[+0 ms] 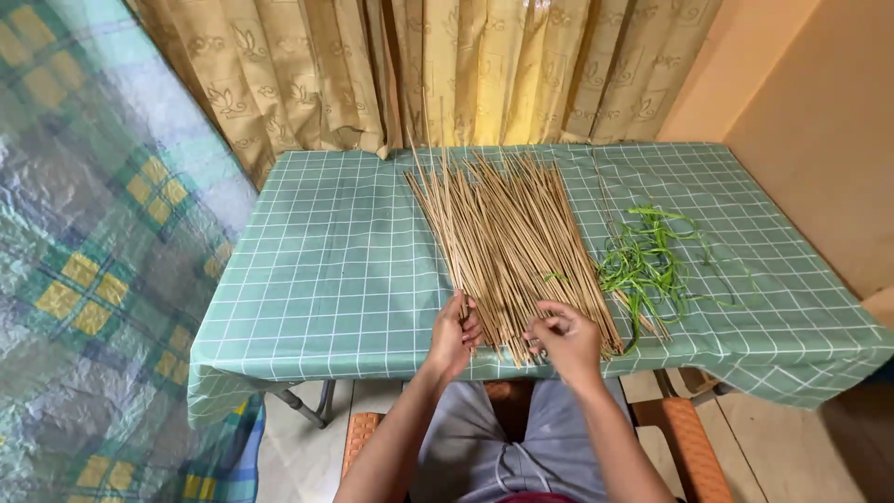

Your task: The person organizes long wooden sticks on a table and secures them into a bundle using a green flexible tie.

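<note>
Nearest the camera, the left hand (453, 337) curls its fingers around the near left edge of the bundle of thin dried sticks (507, 237). The right hand (564, 337) pinches the stick ends at the bundle's near right. The sticks lie fanned on the green checked tablecloth (317, 270). Green leaf strips (647, 261) lie just right of them.

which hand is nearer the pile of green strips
Right. The right hand rests on the near ends of the tan sticks, just left of the green strips. The left hand is at the bundle's far side, further from them.
</note>
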